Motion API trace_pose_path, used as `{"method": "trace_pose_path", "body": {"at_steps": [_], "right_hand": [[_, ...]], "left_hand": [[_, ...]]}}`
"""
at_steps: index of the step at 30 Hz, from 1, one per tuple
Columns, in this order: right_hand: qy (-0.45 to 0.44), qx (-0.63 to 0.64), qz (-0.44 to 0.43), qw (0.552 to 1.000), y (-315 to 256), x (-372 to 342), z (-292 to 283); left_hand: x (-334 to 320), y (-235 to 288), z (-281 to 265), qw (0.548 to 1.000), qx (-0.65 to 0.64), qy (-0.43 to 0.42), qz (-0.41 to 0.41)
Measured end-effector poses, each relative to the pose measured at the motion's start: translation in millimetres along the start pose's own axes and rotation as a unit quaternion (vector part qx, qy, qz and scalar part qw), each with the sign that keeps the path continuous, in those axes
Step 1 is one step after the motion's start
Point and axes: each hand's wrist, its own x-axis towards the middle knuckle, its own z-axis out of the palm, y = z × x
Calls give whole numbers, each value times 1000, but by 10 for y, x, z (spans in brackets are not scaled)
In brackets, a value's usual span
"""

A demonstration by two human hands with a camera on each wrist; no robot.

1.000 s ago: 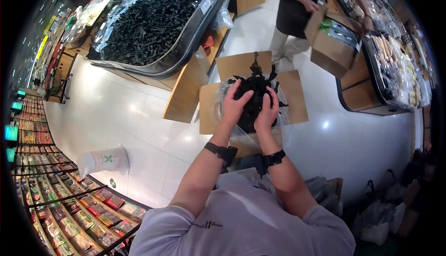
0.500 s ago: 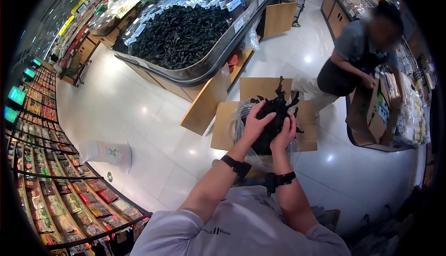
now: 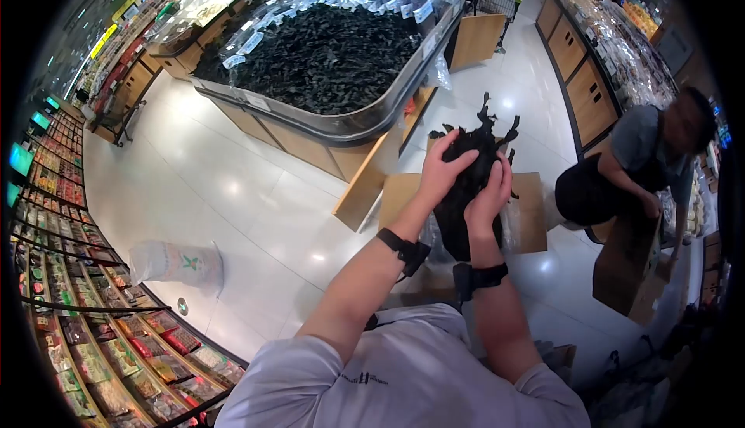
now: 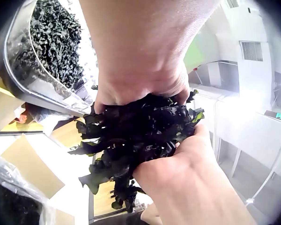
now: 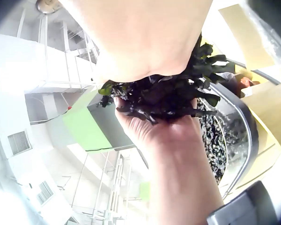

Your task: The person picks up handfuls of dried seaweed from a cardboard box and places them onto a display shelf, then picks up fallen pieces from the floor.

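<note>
Both bare hands hold a thick bundle of black, wrinkled seaweed (image 3: 467, 183) between them. The left hand (image 3: 444, 170) presses on its left side and the right hand (image 3: 487, 197) cups the other, fingers bent around it. Ragged strips stick out past the fingertips. In the left wrist view, greenish edges show on the seaweed (image 4: 140, 126). Below the bundle stands an open cardboard box (image 3: 531, 214), flaps spread, lined with a clear plastic bag (image 4: 11, 171); more dark seaweed lies inside it. The bundle hides most of the box in the head view.
Ahead on the left is a display bin (image 3: 361, 127) heaped with dark seaweed; a wooden panel (image 3: 372, 176) juts from its base. At right another person (image 3: 648, 152) bends over a carton (image 3: 632, 265). A white sack (image 3: 177, 263) lies on the floor by the packet shelves (image 3: 116, 343).
The hands have lifted the seaweed up from the box, and more of the bundle shows. The view has turned. The other person has stooped lower with the carton, farther to the right.
</note>
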Motion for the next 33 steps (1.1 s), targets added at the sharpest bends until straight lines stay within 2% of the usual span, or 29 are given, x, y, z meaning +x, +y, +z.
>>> {"method": "trace_pose_path", "body": {"at_steps": [4, 9, 17, 20, 23, 26, 33], "right_hand": [[1, 28, 11, 1000, 311, -270, 829], [12, 44, 13, 999, 699, -561, 1906], [9, 55, 3, 998, 1349, -580, 3441], [11, 48, -18, 999, 1666, -478, 4000], [10, 43, -29, 999, 2031, -280, 4551], [14, 55, -34, 998, 2299, -66, 5116], [45, 64, -42, 996, 2844, 708, 6261]], "left_hand": [[351, 330, -822, 1000, 21, -7, 19], [931, 629, -1820, 999, -19, -35, 10], [1878, 1141, -3023, 995, -92, -24, -16], [2357, 1182, -3437, 993, -113, -31, -18], [2887, 1250, -3820, 998, -49, -26, -5], [3551, 1181, -4147, 998, -52, -42, -3], [4949, 1344, -4557, 996, -62, -72, -1]]}}
